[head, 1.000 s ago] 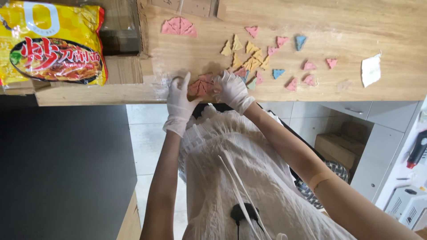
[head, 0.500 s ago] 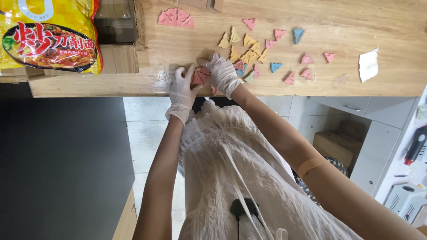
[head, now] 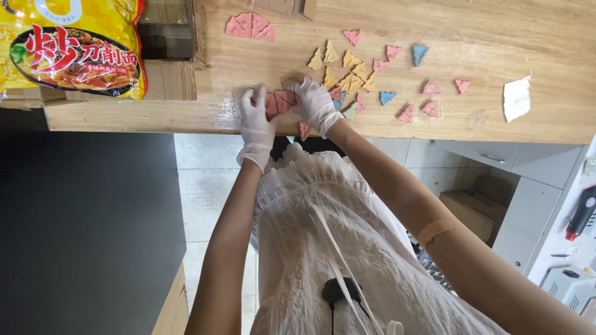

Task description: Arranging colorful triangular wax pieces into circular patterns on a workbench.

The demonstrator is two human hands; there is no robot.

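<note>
**Gloved hands at pink wedges, bench edge**

Far left, about 10 o'clock: yellow food packet [head: 71,46], lying flat on cardboard box [head: 167,59], printed side up. Wooden bench [head: 546,37] spanning the whole top of view.

At 12 o'clock, near the bench's far side: pink fan [head: 250,26] of wedges set edge to edge, well apart from both hands.

Centre, just above middle: left hand [head: 256,119] in white glove, fingers curled loosely, tips touching left edge of pink wedge cluster [head: 280,101]. Not closed round it. Cluster flat on bench, near its front edge, between the two hands.

Right hand [head: 315,102], also gloved, just at 3 o'clock of cluster; fingers bent, pressing on its right side from above. Grip or mere press: cannot tell. One lone pink wedge [head: 305,129] at 6 o'clock of this hand, at bench lip.

Further right, 1 to 2 o'clock: scattered wedges, loose, mostly apart. Yellow wedges [head: 347,71] bunched nearest the right hand; blue wedge [head: 419,54] beyond; more pink wedges [head: 428,107] toward 3 o'clock.

Far right: white scrap [head: 516,98], flat on bench, alone.

Lower right forearm: tan plaster [head: 434,231].
</note>
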